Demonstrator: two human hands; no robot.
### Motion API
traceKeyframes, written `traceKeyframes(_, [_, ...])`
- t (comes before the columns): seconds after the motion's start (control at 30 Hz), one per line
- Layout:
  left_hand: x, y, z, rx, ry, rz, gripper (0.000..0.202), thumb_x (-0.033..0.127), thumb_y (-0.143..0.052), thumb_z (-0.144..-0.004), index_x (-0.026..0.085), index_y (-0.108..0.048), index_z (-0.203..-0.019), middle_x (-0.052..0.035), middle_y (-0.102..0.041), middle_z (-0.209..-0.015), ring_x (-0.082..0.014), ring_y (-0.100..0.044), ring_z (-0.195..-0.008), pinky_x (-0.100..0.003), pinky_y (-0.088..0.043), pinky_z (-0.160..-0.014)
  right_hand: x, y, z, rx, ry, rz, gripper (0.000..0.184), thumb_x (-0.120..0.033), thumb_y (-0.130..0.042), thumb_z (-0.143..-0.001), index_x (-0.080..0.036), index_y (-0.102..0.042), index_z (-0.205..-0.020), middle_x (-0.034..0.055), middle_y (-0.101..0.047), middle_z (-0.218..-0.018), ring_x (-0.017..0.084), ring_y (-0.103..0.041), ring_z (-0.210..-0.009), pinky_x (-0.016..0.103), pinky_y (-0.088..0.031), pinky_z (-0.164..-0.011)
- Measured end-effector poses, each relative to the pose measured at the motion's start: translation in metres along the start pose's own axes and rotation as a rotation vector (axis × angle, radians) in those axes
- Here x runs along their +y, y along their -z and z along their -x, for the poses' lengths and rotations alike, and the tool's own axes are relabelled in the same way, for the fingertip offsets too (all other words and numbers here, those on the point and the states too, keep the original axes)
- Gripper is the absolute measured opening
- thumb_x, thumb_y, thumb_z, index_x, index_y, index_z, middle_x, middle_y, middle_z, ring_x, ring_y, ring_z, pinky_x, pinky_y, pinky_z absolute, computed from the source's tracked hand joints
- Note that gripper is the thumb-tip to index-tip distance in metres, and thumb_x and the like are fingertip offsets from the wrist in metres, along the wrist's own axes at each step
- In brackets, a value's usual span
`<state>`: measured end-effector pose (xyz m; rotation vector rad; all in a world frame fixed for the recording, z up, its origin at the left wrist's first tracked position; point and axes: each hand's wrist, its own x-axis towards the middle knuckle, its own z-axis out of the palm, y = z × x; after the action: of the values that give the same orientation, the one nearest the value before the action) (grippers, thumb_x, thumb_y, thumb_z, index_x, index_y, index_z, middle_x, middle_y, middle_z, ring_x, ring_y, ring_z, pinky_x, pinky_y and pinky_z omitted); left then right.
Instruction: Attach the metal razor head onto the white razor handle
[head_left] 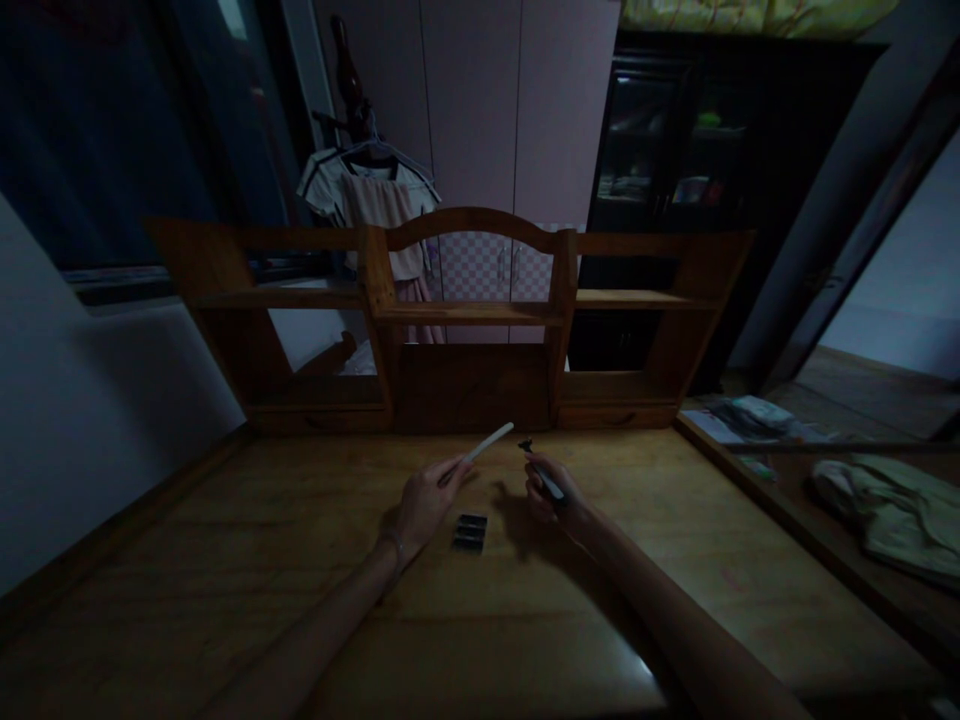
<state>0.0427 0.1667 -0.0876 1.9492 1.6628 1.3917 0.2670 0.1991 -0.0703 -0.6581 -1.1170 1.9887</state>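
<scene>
My left hand (429,505) is closed round the lower end of a slim pale stick (491,438), which points up and to the right. Its exact kind is too dim to make out. In my right hand (556,492), fingers wrap round a razor (551,482) with a grey handle and a small dark head tilted up to the left. The two held things are apart, above the table. Between my hands and a little nearer, a small dark case (470,533) with several black bars lies on the wood; it looks like a pack of blade cartridges.
The wooden desk top (300,600) stretches under both arms. A wooden shelf unit (472,315) with open compartments stands along its far edge. To the right, beyond a raised wooden edge, lie a pale cloth bag (900,510) and plastic-wrapped items (757,412). The room is dim.
</scene>
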Motion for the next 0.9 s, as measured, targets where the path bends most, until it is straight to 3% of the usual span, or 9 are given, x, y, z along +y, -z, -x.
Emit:
traceKeyframes(0.2, [0.007,0.0,0.002,-0.109,-0.011,0.03,0.033,0.045,-0.052,-0.088,0.025,-0.07,-0.107,-0.0011,-0.07,-0.105,-0.0192,-0.065,-0.096,-0.027,-0.05,-0.085,0.007,0.003,-0.003,0.007,0.041,0.035,0.043,-0.056,-0.058,-0.079,-0.022,-0.039,-0.06,-0.0091,-0.035,-0.035,0.006,-0.026,-0.026,0.022,-0.017,-0.029])
traceKeyframes(0.37, [0.006,0.003,-0.001,-0.052,0.101,0.07,0.036,0.047,-0.053,-0.087,0.022,-0.07,-0.106,-0.0028,-0.07,-0.105,-0.0215,-0.065,-0.097,-0.03,-0.05,-0.086,0.009,0.005,-0.004,0.002,-0.003,0.043,0.044,-0.057,-0.056,-0.08,-0.022,-0.037,-0.06,-0.009,-0.036,-0.036,0.006,-0.025,-0.026,0.022,-0.015,-0.028])
traceKeyframes(0.6, [0.007,0.007,0.0,-0.152,0.061,0.078,0.038,0.048,-0.052,-0.087,0.021,-0.07,-0.108,-0.003,-0.069,-0.108,-0.0214,-0.064,-0.101,-0.029,-0.049,-0.09,0.002,-0.003,0.001,0.027,0.034,0.059,0.045,-0.055,-0.057,-0.08,-0.022,-0.036,-0.058,-0.009,-0.034,-0.035,0.006,-0.025,-0.026,0.022,-0.015,-0.028])
traceKeyframes(0.77, [0.006,0.009,-0.002,-0.114,0.092,0.085,0.038,0.048,-0.052,-0.087,0.021,-0.07,-0.108,-0.0032,-0.069,-0.107,-0.0223,-0.064,-0.1,-0.031,-0.049,-0.089,0.001,-0.003,0.001,0.034,0.012,0.079,0.047,-0.056,-0.057,-0.079,-0.022,-0.034,-0.057,-0.0086,-0.034,-0.037,0.006,-0.026,-0.027,0.02,-0.014,-0.028])
traceKeyframes(0.9, [0.006,0.008,-0.002,-0.164,0.05,0.104,0.037,0.047,-0.053,-0.087,0.022,-0.07,-0.107,-0.0025,-0.069,-0.107,-0.0214,-0.064,-0.099,-0.03,-0.049,-0.089,0.001,-0.005,0.001,0.036,-0.003,0.079,0.045,-0.055,-0.056,-0.08,-0.022,-0.036,-0.057,-0.0086,-0.034,-0.036,0.006,-0.026,-0.027,0.02,-0.015,-0.028])
